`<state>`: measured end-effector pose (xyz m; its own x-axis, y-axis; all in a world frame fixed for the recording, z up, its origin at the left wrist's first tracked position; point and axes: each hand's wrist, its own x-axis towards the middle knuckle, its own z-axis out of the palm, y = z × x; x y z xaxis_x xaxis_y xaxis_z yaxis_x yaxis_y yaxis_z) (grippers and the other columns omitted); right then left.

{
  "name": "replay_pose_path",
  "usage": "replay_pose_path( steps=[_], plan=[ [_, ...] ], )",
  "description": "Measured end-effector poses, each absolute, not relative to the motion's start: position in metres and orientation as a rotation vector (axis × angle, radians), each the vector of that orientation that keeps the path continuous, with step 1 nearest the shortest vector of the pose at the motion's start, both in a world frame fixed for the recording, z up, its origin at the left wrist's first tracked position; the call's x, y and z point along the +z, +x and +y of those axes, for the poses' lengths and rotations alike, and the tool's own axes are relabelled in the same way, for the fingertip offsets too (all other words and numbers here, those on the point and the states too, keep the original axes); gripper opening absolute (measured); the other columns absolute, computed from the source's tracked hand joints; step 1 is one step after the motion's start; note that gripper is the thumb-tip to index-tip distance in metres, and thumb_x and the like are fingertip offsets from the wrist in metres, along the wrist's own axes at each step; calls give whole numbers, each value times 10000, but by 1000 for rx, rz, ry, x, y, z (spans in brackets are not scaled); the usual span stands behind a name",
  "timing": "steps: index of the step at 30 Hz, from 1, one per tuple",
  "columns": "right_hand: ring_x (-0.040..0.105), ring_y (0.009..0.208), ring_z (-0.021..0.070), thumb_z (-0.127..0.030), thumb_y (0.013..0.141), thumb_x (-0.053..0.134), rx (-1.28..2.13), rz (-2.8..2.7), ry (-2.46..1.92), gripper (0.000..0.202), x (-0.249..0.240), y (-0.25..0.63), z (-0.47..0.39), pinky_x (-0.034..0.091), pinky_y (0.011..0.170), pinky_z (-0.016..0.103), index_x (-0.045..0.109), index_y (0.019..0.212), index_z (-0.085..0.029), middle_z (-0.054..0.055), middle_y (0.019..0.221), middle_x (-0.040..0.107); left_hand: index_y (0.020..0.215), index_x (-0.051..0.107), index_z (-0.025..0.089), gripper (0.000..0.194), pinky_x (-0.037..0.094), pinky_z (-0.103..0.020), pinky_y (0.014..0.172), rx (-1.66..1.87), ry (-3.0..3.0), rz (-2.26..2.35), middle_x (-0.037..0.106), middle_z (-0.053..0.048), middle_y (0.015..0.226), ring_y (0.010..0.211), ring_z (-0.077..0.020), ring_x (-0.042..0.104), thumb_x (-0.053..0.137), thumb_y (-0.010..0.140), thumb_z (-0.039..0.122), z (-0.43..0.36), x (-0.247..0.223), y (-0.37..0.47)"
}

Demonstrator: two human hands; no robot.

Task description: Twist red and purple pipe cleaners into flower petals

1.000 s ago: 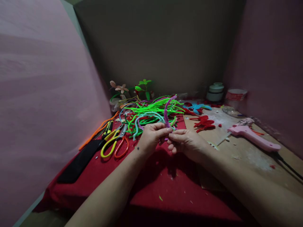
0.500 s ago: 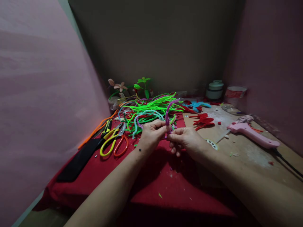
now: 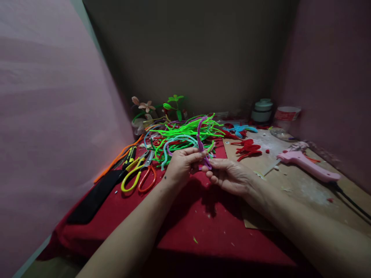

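Note:
Over the red cloth, a purple pipe cleaner (image 3: 199,136) stands upright, bent, between my two hands. My left hand (image 3: 185,164) pinches it near its middle with thumb and forefinger. Lower down, my right hand (image 3: 227,173) grips its bottom part between thumb and fingers; the other fingers are curled. Some of the lower part is hidden by the fingertips. Just behind the hands lies a heap of green pipe cleaners (image 3: 185,129), with light blue ones (image 3: 181,138) draped across its front.
Scissors (image 3: 139,175) with yellow and orange handles lie left, beside a black pouch (image 3: 95,199). On the brown board (image 3: 307,193) at right rest a pink glue gun (image 3: 308,165) and red fuzzy pieces (image 3: 248,150). Pipe-cleaner flowers (image 3: 175,103), a jar (image 3: 261,111) and a cup (image 3: 286,114) stand behind.
The upper end of the purple pipe cleaner has shifted left. My right hand has turned slightly, its fingers now stretching further toward the left hand at the lower part.

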<state>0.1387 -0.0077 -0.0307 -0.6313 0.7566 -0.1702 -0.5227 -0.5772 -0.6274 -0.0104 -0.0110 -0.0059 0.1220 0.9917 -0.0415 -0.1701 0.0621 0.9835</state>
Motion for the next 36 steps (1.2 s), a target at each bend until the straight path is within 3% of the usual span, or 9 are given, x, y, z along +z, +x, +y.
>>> replay_pose_path(
  steps=[7,14,18,21,27,32,36],
  plan=[
    [573,472,75,-79,789,540,2138,-759,-544,89,-35,136,-7,463,445,157,623,764,-99,47,619,643,704,617,124,219,406,-193,453,1179,1117,995,620,-22,642,474,-87,556,719,614,297,-13,-7,-7],
    [549,447,64,-81,766,567,2068,-765,-594,81,-32,135,-7,422,397,142,635,723,-89,38,585,627,745,647,109,245,393,-187,465,1133,1127,954,455,37,488,424,-45,430,689,655,332,-12,-4,-11],
    [540,444,59,-90,749,590,2044,-761,-608,59,-31,134,-8,421,400,140,646,730,-94,30,581,623,837,663,121,276,359,-174,450,1130,1164,954,463,37,517,419,-30,400,670,679,348,-11,-3,-13],
    [544,443,68,-126,717,633,2011,-817,-614,38,-31,134,-9,417,397,154,640,689,-101,31,576,623,781,655,129,260,307,-165,415,1140,1169,980,456,46,498,393,-22,377,696,649,349,-12,-2,-12],
    [592,537,120,-259,648,709,1880,-1068,-704,169,-32,136,-11,452,547,248,655,718,-115,68,662,670,673,632,127,221,263,-166,397,1180,1301,1071,452,55,469,380,-18,351,701,637,334,-16,0,-8],
    [488,507,76,-273,584,745,1702,-1137,-758,180,-35,133,-12,347,532,232,651,604,-120,0,567,607,700,659,121,170,374,-166,488,1173,1398,1099,557,18,578,506,-53,490,689,657,282,-19,-1,-5],
    [434,509,52,-252,581,747,1685,-983,-687,175,-31,134,-9,276,486,213,677,684,-130,-11,613,608,875,634,157,281,261,-143,359,1181,1255,997,543,37,602,392,-12,382,660,689,366,-16,-3,-6]
  ],
)
